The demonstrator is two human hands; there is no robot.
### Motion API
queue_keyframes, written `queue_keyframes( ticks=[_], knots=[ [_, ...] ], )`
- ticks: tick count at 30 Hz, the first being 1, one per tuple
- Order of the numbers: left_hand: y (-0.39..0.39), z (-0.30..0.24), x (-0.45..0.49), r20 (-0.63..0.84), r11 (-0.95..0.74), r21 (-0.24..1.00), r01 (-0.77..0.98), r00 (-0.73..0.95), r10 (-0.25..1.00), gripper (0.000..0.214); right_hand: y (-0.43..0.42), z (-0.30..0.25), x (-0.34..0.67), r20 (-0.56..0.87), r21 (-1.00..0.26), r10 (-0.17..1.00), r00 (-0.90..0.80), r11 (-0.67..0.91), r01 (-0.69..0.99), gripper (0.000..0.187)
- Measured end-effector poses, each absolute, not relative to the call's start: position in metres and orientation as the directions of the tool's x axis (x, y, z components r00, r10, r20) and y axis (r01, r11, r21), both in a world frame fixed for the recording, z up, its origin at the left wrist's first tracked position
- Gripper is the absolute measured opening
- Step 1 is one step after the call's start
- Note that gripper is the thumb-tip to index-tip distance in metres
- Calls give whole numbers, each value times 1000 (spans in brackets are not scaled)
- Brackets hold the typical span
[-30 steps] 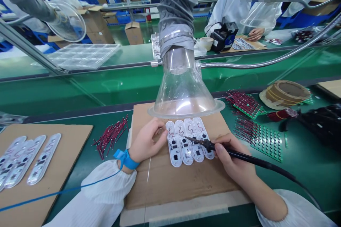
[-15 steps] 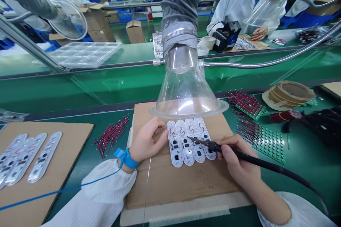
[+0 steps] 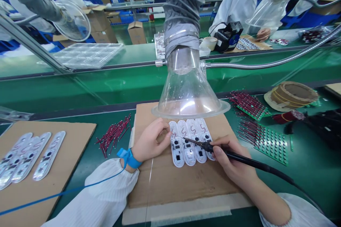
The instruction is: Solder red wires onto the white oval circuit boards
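My right hand [image 3: 234, 158] grips a soldering iron [image 3: 226, 151] by its black handle. The iron's tip points left, over the second of several white oval-ended circuit boards [image 3: 189, 154] lined up side by side. These carry black parts and short red wires. Pinched between the fingers of my left hand [image 3: 151, 140] is a thin solder wire [image 3: 151, 172]; one end reaches toward the iron's tip and the rest trails down below the hand. Whether tip and solder touch is too small to tell. Under the boards lies a cardboard sheet [image 3: 183, 188].
A clear fume hood [image 3: 190, 92] hangs just above the boards. Red wires [image 3: 114, 135] lie left; green boards with wires [image 3: 271, 143] and a cardboard ring [image 3: 291, 95] lie right. More white boards [image 3: 49, 156] rest on the left cardboard. A blue cord [image 3: 80, 188] runs from my left wrist.
The soldering iron and my right hand have shifted slightly left, bringing the tip nearer my left fingers. My left hand stays in place beside the boards. The view has shifted slightly.
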State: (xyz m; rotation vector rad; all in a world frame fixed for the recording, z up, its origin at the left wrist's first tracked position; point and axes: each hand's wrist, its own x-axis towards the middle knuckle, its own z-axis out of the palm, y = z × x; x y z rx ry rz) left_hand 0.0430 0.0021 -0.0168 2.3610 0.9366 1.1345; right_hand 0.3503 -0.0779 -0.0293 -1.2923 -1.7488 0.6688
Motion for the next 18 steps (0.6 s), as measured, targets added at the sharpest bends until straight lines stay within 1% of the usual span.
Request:
queue_keyframes(
  ticks=[4,7,10,12,14,16,18],
  knots=[
    [2,-16,44,550,-723,557,409,470,690,10,-78,-30,350,310,-780,942,-129,330,531,16],
    [4,-15,41,564,-710,568,416,432,704,9,-78,-30,351,327,-755,933,-150,353,552,15],
    [7,-15,34,535,-640,652,406,352,768,9,-80,-30,353,343,-755,927,-152,369,542,16],
    [8,-16,30,485,-579,726,371,322,813,9,-81,-28,351,360,-783,928,-95,355,511,19],
    [9,-18,27,448,-553,758,346,339,827,8,-81,-24,347,379,-819,925,1,336,465,26],
    [9,-18,27,453,-572,741,352,366,813,5,-80,-19,339,383,-840,922,59,321,438,32],
    [9,-17,28,479,-600,709,370,372,795,5,-78,-15,331,373,-835,926,51,311,454,37]
  ],
)
